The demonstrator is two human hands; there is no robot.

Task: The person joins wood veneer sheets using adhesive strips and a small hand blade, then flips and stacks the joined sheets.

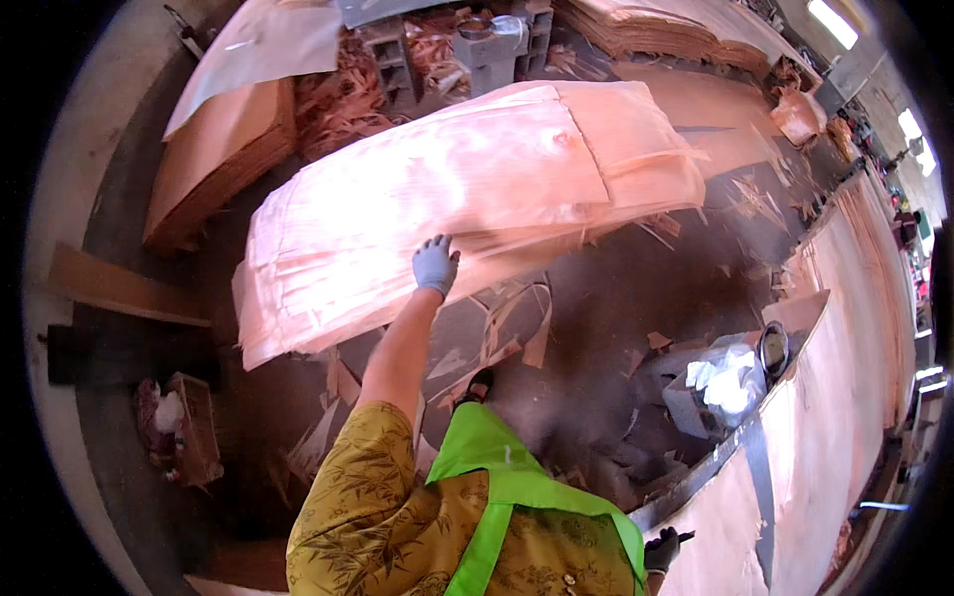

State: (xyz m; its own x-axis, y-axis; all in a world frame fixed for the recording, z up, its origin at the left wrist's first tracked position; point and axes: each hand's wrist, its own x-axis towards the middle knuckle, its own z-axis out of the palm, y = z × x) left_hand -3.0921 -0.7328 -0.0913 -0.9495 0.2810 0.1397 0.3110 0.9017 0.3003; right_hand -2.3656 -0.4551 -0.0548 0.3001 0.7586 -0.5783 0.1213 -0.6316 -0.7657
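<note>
Head view, veneer stack (417, 189) now touched by outspread left hand (435, 266), dark-gloved right hand (662, 550) seen near veneer sheet (717, 502), grip unclear.

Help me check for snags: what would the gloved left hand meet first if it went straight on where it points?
Most likely the pale wood veneer sheets directly ahead of the left hand's fingers. They may even be touching; this single view leaves depth unclear.
</note>
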